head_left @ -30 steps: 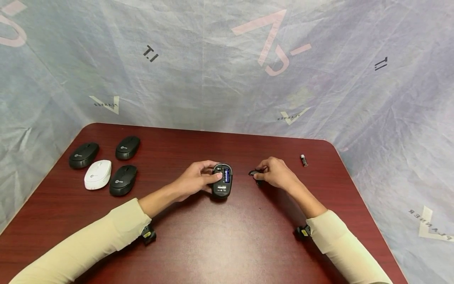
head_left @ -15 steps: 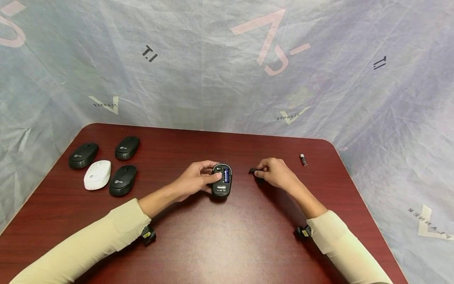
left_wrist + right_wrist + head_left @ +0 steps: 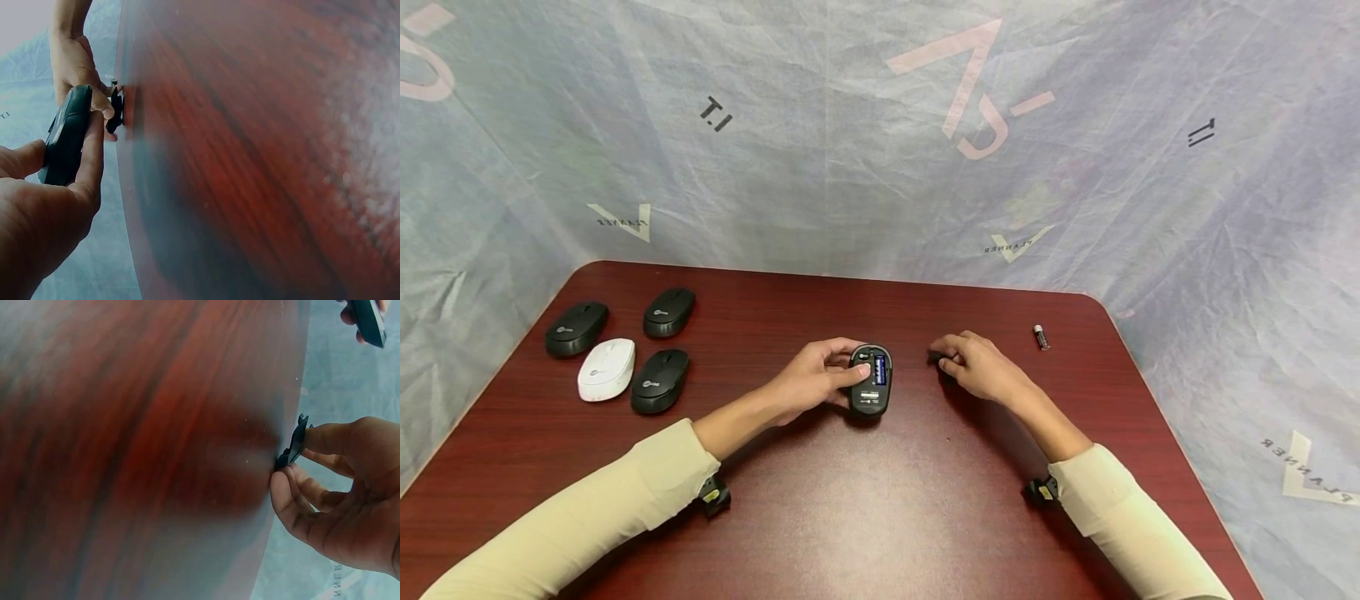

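Note:
My left hand (image 3: 812,379) grips a black computer mouse (image 3: 869,402), underside facing up, its thumb lying across the bottom. In the mouse's uncovered slot sits a blue battery (image 3: 880,370). The left wrist view shows the mouse (image 3: 67,137) edge-on between thumb and fingers. To the right, my right hand (image 3: 981,365) pinches a small black battery cover (image 3: 935,357) close over the table; fingers hide most of it in the head view. From the right wrist, the thin cover (image 3: 294,445) shows its clips, held between thumb and fingertips.
At the left of the dark red table (image 3: 820,533) lie a white mouse (image 3: 606,371) and several black mice, one being the near black mouse (image 3: 659,382). A loose battery (image 3: 1041,337) lies at the back right. Printed cloth (image 3: 820,167) encloses the table.
The right hand has turned the battery cover, which showed flat a second ago and is now mostly behind the fingers. The left hand and its mouse have stayed nearly still.

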A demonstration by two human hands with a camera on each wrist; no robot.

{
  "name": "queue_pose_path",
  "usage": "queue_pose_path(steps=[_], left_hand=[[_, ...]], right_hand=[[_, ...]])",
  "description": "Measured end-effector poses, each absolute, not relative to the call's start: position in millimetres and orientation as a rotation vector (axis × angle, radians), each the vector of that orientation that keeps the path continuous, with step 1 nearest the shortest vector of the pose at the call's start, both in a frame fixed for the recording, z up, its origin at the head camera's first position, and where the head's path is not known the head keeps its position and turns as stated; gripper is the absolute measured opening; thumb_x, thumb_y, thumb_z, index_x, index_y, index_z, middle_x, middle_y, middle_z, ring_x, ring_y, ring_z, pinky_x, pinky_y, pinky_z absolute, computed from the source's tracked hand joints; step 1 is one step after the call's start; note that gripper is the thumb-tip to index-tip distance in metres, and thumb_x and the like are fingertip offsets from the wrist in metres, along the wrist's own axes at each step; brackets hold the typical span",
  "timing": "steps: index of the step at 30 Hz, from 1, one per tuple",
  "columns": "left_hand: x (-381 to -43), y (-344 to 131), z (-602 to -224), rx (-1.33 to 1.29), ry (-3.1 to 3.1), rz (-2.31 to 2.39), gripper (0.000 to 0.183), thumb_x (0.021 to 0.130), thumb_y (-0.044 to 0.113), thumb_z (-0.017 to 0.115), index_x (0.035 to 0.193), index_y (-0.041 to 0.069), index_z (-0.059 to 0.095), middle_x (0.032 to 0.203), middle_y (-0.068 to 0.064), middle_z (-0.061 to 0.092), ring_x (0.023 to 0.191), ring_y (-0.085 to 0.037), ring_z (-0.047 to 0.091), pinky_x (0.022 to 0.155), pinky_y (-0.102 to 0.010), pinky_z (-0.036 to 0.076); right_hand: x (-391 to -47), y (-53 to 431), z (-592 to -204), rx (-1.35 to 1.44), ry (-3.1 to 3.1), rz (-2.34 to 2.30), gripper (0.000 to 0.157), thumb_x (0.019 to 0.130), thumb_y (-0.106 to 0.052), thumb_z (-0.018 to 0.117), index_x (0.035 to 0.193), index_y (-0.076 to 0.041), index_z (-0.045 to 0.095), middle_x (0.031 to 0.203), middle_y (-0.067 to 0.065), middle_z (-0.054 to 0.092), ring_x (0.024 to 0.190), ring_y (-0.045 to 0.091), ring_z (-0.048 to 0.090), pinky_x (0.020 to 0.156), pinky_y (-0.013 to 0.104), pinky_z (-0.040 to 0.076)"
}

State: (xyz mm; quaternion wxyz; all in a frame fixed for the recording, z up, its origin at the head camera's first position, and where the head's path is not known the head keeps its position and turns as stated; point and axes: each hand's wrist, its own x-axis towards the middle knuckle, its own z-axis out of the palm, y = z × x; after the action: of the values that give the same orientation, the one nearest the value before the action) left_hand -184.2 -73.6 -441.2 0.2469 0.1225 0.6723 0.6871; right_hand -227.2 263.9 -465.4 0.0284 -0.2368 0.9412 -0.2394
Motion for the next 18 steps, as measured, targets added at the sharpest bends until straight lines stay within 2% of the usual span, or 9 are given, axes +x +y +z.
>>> queue_pose_path(steps=[4, 5, 9, 12, 14, 18], left_hand=[[-184, -74, -442, 0.333, 1.836, 1.877, 0.045, 0.112, 0.004, 0.068, 0.155, -0.005, 0.058, 0.140, -0.031, 0.070, 0.103, -0.022, 0.080, 0.085, -0.043, 0.074], [-184, -74, -442, 0.331, 1.837, 1.877, 0.045, 0.112, 0.004, 0.068, 0.154, -0.005, 0.058, 0.140, -0.031, 0.070, 0.103, -0.022, 0.080, 0.085, -0.043, 0.074], [-185, -74, -443, 0.329, 1.848, 1.873, 0.046, 0.111, 0.005, 0.069, 0.155, -0.005, 0.058, 0.140, -0.031, 0.070, 0.101, -0.022, 0.080, 0.084, -0.042, 0.074], [-185, -75, -444, 0.324, 1.848, 1.873, 0.045, 0.111, 0.005, 0.069, 0.154, -0.004, 0.059, 0.140, -0.031, 0.070, 0.101, -0.022, 0.080, 0.083, -0.042, 0.074], [-185, -74, -444, 0.320, 1.844, 1.876, 0.045, 0.111, 0.005, 0.069, 0.154, -0.004, 0.059, 0.139, -0.030, 0.070, 0.100, -0.022, 0.080, 0.082, -0.042, 0.074], [-185, -74, -444, 0.329, 1.842, 1.877, 0.045, 0.111, 0.004, 0.069, 0.154, -0.005, 0.059, 0.138, -0.030, 0.070, 0.100, -0.021, 0.080, 0.082, -0.042, 0.074]], right_hand=[[-244, 277, -493, -0.785, 2.922, -0.745, 0.022, 0.113, -0.025, 0.069, 0.132, -0.018, 0.077, 0.105, -0.002, 0.066, 0.098, 0.015, 0.056, 0.080, 0.028, 0.047], [-243, 277, -492, -0.791, 2.925, -0.742, 0.022, 0.114, -0.026, 0.068, 0.132, -0.018, 0.076, 0.105, -0.001, 0.067, 0.098, 0.015, 0.057, 0.081, 0.029, 0.048], [-226, 263, -460, -0.723, 2.897, -0.768, 0.023, 0.114, -0.020, 0.068, 0.134, -0.012, 0.075, 0.119, 0.010, 0.077, 0.108, 0.026, 0.071, 0.091, 0.044, 0.062], [-211, 249, -431, -0.622, 2.864, -0.812, 0.026, 0.114, -0.014, 0.066, 0.138, -0.007, 0.073, 0.133, 0.015, 0.079, 0.122, 0.035, 0.075, 0.101, 0.057, 0.064], [-208, 244, -423, -0.576, 2.831, -0.873, 0.028, 0.115, -0.013, 0.065, 0.141, -0.005, 0.071, 0.137, 0.017, 0.078, 0.116, 0.034, 0.077, 0.097, 0.054, 0.066], [-207, 239, -416, -0.512, 2.723, -1.040, 0.030, 0.115, -0.010, 0.066, 0.144, -0.001, 0.069, 0.137, 0.022, 0.075, 0.095, 0.026, 0.078, 0.083, 0.045, 0.070]])
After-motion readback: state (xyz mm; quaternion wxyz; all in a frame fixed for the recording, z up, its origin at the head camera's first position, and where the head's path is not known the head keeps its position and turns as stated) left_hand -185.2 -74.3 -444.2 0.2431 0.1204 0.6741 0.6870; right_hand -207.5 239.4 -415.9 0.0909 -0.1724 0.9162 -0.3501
